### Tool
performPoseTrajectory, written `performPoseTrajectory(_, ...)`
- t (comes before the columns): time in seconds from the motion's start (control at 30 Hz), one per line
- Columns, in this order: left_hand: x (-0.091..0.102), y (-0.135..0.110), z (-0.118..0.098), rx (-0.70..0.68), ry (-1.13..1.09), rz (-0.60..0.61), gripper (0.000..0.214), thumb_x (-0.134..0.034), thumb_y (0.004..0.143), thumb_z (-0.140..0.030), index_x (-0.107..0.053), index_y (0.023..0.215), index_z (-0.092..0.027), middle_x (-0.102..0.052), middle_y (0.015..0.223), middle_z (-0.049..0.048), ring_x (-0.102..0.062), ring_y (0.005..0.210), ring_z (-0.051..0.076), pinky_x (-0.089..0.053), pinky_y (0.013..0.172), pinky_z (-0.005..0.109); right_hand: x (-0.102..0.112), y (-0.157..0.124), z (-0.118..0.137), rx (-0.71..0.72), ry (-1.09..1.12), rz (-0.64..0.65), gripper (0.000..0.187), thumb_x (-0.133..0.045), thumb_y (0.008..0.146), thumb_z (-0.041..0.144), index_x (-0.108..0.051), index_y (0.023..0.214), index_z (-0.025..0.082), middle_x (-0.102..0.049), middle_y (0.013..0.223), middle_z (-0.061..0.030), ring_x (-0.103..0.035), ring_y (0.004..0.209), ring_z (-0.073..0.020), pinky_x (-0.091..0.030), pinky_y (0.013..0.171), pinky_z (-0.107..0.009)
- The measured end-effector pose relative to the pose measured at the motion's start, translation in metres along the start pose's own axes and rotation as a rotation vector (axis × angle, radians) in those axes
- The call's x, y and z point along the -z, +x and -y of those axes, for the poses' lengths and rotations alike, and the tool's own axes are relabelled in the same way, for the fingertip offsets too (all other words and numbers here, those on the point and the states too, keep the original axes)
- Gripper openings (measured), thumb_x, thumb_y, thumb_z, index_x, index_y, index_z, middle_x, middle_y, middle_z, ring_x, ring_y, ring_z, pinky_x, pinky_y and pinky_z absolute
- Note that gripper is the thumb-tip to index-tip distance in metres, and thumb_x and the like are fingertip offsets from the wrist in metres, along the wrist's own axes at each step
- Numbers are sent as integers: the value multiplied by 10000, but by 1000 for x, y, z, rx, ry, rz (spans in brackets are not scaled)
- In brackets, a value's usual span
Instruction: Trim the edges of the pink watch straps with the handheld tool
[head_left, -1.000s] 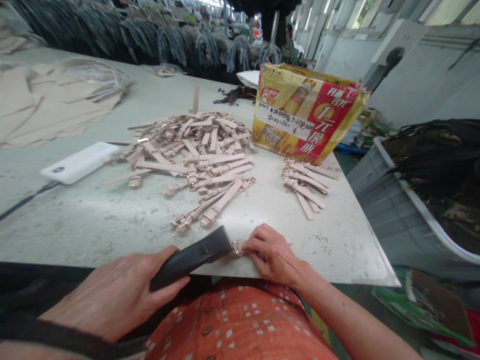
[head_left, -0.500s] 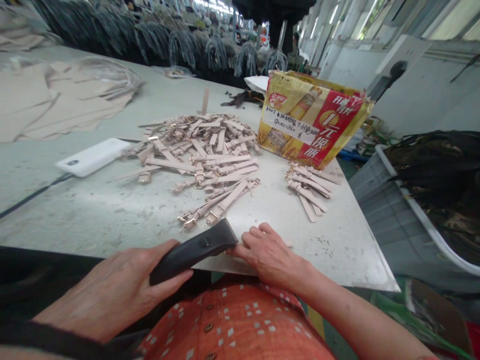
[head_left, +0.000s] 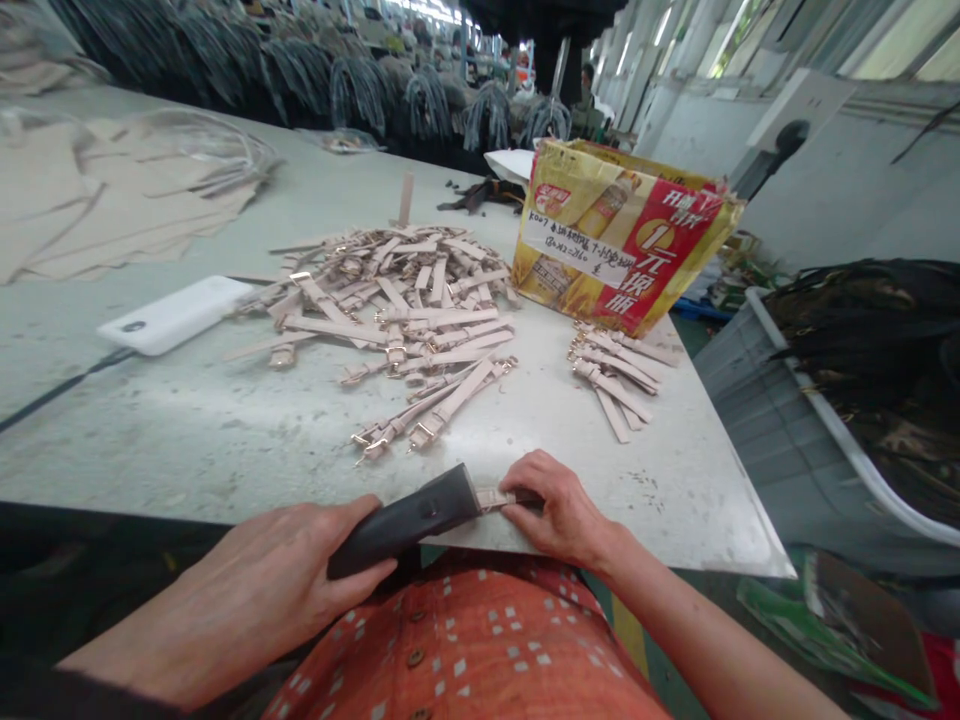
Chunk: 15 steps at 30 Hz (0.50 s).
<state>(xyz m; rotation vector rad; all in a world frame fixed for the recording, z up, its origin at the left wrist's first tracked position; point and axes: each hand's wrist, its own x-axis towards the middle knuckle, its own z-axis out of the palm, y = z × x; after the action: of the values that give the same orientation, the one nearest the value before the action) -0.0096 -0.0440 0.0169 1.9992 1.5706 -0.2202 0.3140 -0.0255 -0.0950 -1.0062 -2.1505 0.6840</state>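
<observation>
My left hand (head_left: 277,590) grips a flat black tool (head_left: 409,518) at the near edge of the table (head_left: 187,440). The tool's far end lies over a beige strap (head_left: 495,497) on the table edge. My right hand (head_left: 559,510) has its fingers closed, pressing that strap down just right of the tool. A big loose pile of beige straps with gold buckles (head_left: 405,310) spreads across the middle of the table. A smaller neat bundle of straps (head_left: 619,375) lies to the right of it.
A yellow-and-red cardboard box (head_left: 622,245) stands behind the small bundle. A white power bank (head_left: 172,313) with a dark cable lies at the left. Beige sheets (head_left: 112,205) cover the far left. A grey crate (head_left: 795,420) of dark goods stands off the table's right.
The strap was hidden under the tool half a second ago; now a short length shows between the tool and my right hand, whose fingers have curled onto it.
</observation>
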Motion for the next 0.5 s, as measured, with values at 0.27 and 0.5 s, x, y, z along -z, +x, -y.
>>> performPoseTrajectory(0.27,-3,0,-13,-10,127,54,388,-546,963,-586,-805,1054,-312,-910,972,88,-872,954,395,-545,779,424,3,5,-2,35,15,8,122,-816,959,144,-821,1064,206,-817,960,-81,-730,939,-251,-601,896,-390)
performPoseTrajectory(0.5,4,9,-45,-38,178,120,360,-519,1022,-526,-777,1099,-287,-916,1046,108,-879,1002,362,-585,824,406,12,2,-2,-81,35,108,657,-787,923,93,-697,1562,212,-830,1166,-97,-742,1059,-258,-617,984,-436)
